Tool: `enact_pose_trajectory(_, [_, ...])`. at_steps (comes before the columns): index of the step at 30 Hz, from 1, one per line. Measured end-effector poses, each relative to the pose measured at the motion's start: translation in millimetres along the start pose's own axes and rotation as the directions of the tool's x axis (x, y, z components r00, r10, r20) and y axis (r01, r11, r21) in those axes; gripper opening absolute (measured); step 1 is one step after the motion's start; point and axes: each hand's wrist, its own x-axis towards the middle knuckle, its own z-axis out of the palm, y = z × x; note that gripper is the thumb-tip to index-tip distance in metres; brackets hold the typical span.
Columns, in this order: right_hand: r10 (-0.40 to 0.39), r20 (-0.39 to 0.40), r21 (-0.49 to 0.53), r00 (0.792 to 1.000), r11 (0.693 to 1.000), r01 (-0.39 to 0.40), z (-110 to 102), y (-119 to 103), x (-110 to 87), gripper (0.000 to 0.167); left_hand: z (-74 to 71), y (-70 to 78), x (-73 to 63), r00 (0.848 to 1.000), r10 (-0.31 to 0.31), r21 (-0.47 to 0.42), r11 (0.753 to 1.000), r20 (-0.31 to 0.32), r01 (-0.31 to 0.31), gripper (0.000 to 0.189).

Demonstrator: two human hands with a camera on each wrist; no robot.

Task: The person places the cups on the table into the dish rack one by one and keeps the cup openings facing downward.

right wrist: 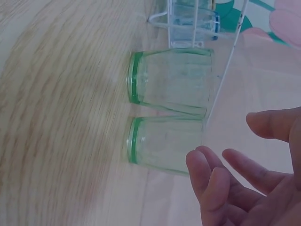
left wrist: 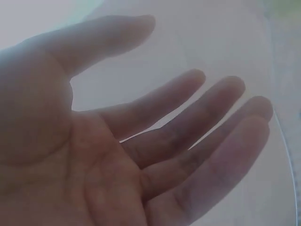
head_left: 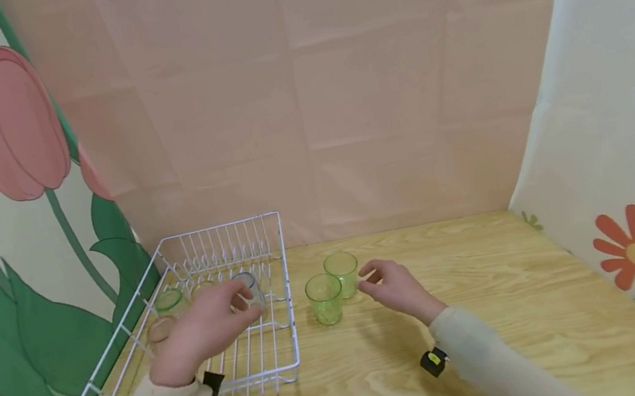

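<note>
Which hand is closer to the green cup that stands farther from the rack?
Right. The right hand hovers just beside the far green cup; the left hand is over the wire rack.

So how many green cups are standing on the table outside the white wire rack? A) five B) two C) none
B: two green cups stand on the wooden table to the right of the white wire rack, the nearer green cup and the farther green cup, with the right hand open close beside them.
</note>
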Motion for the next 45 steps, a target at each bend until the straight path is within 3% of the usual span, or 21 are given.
enact_pose_trajectory(3, [0.001,-0.007,-0.013,1.000,1.000,-0.001,2,-4,1.3,0.031,5.5,9.7,5.3,1.000,0.001,-0.058,0.998,-0.001,-0.001,0.023])
enact_pose_trajectory(8, [0.015,-0.007,-0.042,1.000,0.999,-0.016,5,-11,4.3,0.033,16.8,18.5,20.5,0.996,-0.082,-0.053,0.995,-0.023,0.081,0.040])
enact_pose_trajectory(16, [0.078,0.007,-0.045,0.997,0.996,-0.078,18,-11,14.6,0.037,34.2,11.8,39.4,0.987,-0.158,-0.004,0.987,-0.023,0.158,0.052])
enact_pose_trajectory(21, [0.105,0.013,-0.074,0.994,0.992,-0.104,28,-6,18.3,0.041,40.7,9.1,40.1,0.989,-0.147,-0.037,0.989,-0.007,0.147,0.051])
enact_pose_trajectory(29, [0.112,0.025,-0.087,0.993,0.990,-0.109,34,-2,21.8,0.044,32.7,15.6,40.9,0.995,-0.097,-0.034,0.995,-0.026,0.096,0.046])
enact_pose_trajectory(40, [0.144,0.102,0.074,0.984,0.986,-0.152,37,-9,22.4,0.039,15.9,15.3,51.0,0.999,-0.039,-0.047,0.998,0.009,0.040,0.044])
enact_pose_trajectory(45, [0.158,0.117,0.104,0.980,0.980,-0.170,37,-6,21.5,0.038,13.5,7.3,61.6,0.998,-0.060,-0.109,0.992,0.030,0.063,0.053])
